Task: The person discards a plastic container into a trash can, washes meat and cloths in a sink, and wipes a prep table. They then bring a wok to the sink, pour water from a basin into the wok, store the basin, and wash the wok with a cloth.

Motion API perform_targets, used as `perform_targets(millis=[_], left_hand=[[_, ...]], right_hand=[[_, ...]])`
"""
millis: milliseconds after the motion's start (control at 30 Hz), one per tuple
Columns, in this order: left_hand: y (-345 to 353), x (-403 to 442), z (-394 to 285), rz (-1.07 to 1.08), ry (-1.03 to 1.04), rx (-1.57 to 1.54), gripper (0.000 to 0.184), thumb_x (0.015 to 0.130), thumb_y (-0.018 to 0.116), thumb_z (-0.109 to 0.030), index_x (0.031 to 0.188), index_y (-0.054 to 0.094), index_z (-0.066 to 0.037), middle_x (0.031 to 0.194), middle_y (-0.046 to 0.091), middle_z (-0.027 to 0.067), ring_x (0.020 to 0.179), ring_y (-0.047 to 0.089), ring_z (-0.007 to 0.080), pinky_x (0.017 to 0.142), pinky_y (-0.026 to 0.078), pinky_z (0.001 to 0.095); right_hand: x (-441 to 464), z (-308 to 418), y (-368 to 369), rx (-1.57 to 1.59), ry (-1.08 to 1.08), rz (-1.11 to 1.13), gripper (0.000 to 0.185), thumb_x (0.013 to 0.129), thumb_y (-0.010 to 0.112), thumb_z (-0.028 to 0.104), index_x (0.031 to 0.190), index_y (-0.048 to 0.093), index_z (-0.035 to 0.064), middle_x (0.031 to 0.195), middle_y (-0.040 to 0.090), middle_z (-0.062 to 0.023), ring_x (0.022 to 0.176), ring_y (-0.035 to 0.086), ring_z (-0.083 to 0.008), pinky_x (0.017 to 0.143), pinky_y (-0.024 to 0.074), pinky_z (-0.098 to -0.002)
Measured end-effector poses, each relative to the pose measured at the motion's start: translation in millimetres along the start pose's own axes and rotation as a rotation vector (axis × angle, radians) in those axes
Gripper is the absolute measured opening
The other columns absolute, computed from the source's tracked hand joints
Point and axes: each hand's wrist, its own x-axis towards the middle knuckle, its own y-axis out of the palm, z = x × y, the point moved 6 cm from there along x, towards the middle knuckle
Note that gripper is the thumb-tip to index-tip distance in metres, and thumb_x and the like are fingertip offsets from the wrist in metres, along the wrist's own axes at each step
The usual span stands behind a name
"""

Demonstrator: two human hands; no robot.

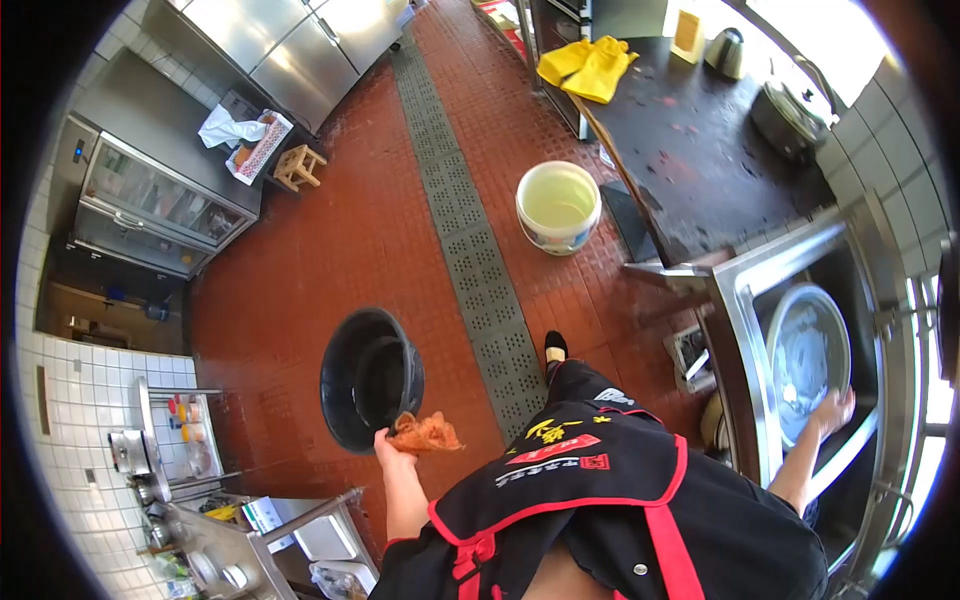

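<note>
My left hand (394, 456) is closed around a crumpled orange-brown cloth or scrubbing mesh (428, 433); its exact kind is unclear. Just beyond that hand is a round black basin (337, 425), its near rim close to my fingers. Whether the fingers also grip the rim, I cannot make out. Over at the sink (742, 340), my right hand (832, 411) reaches to the right rim of a large, shiny round basin (785, 345) sitting inside it. Those fingers look extended along the rim, without a clear grip.
A white bucket (558, 236) with pale liquid stands on the red tiled floor (290, 270), beside a grey drain strip (465, 245). Yellow gloves (600, 72) lie on the dark counter (690, 140), near a pot (788, 120). A small wooden stool (299, 167) stands further left.
</note>
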Motion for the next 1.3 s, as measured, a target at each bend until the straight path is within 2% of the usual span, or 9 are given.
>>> perform_targets(millis=[133, 233, 433, 633, 867, 933, 1133, 1267, 1300], left_hand=[[3, 26, -40, -0.116, -0.002, 0.016, 0.044, 0.076, 0.048, -0.032, 0.108, 0.056, -0.003, 0.111, 0.059, 0.0138, 0.104, 0.055, 0.0331, 0.092, 0.041, 0.0515], [106, -72, -81, -0.009, 0.359, 0.413, 0.043, 0.075, 0.051, -0.034, 0.105, 0.058, -0.004, 0.108, 0.06, 0.0129, 0.102, 0.057, 0.0329, 0.089, 0.043, 0.0512], [111, -14, -110, -0.128, 0.269, 0.297, 0.044, 0.074, 0.051, -0.034, 0.106, 0.056, -0.004, 0.109, 0.059, 0.0134, 0.103, 0.056, 0.0333, 0.09, 0.043, 0.0506], [153, 88, -193, -0.155, 0.149, 0.169, 0.044, 0.074, 0.052, -0.033, 0.107, 0.055, -0.004, 0.109, 0.057, 0.0139, 0.103, 0.055, 0.0337, 0.091, 0.042, 0.05], [308, 200, -327, -0.073, -0.061, -0.029, 0.045, 0.073, 0.052, -0.033, 0.107, 0.053, -0.004, 0.109, 0.056, 0.0145, 0.104, 0.054, 0.0342, 0.091, 0.042, 0.0493], [362, 236, -359, -0.055, -0.123, -0.072, 0.045, 0.073, 0.052, -0.033, 0.107, 0.053, -0.004, 0.109, 0.056, 0.0147, 0.105, 0.054, 0.0343, 0.091, 0.042, 0.0491], [472, 454, -436, -0.033, -0.085, 0.047, 0.047, 0.072, 0.054, -0.03, 0.11, 0.049, -0.004, 0.112, 0.053, 0.0158, 0.105, 0.052, 0.0352, 0.092, 0.04, 0.0507], [633, 501, -483, -0.168, -0.088, 0.062, 0.041, 0.072, 0.054, -0.027, 0.105, 0.05, -0.004, 0.111, 0.053, 0.0149, 0.103, 0.053, 0.0344, 0.09, 0.042, 0.0515], [662, 520, -496, -0.14, -0.066, 0.088, 0.038, 0.073, 0.054, -0.025, 0.103, 0.051, -0.003, 0.108, 0.055, 0.0141, 0.101, 0.055, 0.0336, 0.088, 0.043, 0.0503]], right_hand=[[-24, 318, 136, 0.786, -0.059, 0.415, 0.031, 0.081, 0.05, 0.001, 0.11, 0.061, 0.0049, 0.117, 0.058, -0.0082, 0.097, 0.057, -0.0161, 0.086, 0.0428, -0.0248], [-86, 561, 164, 0.809, -0.31, 0.811, 0.029, 0.08, 0.052, 0.002, 0.105, 0.065, 0.0088, 0.103, 0.065, -0.0089, 0.091, 0.061, -0.0172, 0.081, 0.0469, -0.0285], [-244, 844, 214, 0.675, -1.104, 1.313, 0.026, 0.081, 0.056, 0.021, 0.102, 0.065, 0.0079, 0.098, 0.065, -0.014, 0.093, 0.062, -0.0307, 0.083, 0.048, -0.039], [-307, 909, 348, 0.408, -1.091, 1.415, 0.033, 0.081, 0.054, 0.028, 0.104, 0.062, 0.0077, 0.099, 0.064, -0.0163, 0.093, 0.061, -0.0341, 0.083, 0.0474, -0.0419], [-324, 764, 479, -0.075, -0.9, 1.569, 0.024, 0.074, 0.057, 0.025, 0.072, 0.065, 0.0029, 0.058, 0.06, -0.0088, 0.054, 0.063, -0.023, 0.05, 0.0502, -0.0397], [-321, 749, 458, -0.224, -0.115, 1.785, 0.018, 0.076, 0.058, 0.021, 0.074, 0.065, 0.0049, 0.058, 0.058, -0.0046, 0.056, 0.063, -0.0199, 0.05, 0.0515, -0.0394], [-334, 837, 500, -0.19, 0.367, 1.825, 0.022, 0.077, 0.058, 0.015, 0.095, 0.061, 0.002, 0.075, 0.062, -0.0092, 0.059, 0.064, -0.022, 0.051, 0.0528, -0.0357], [-344, 928, 641, -0.261, -0.09, 1.905, 0.018, 0.077, 0.058, 0.017, 0.089, 0.063, 0.005, 0.079, 0.065, -0.0119, 0.063, 0.065, -0.024, 0.053, 0.0502, -0.0366], [-352, 979, 674, -0.1, -0.915, 1.893, 0.023, 0.077, 0.058, 0.024, 0.087, 0.064, 0.0038, 0.08, 0.065, -0.0151, 0.071, 0.065, -0.0289, 0.062, 0.0508, -0.0415]])
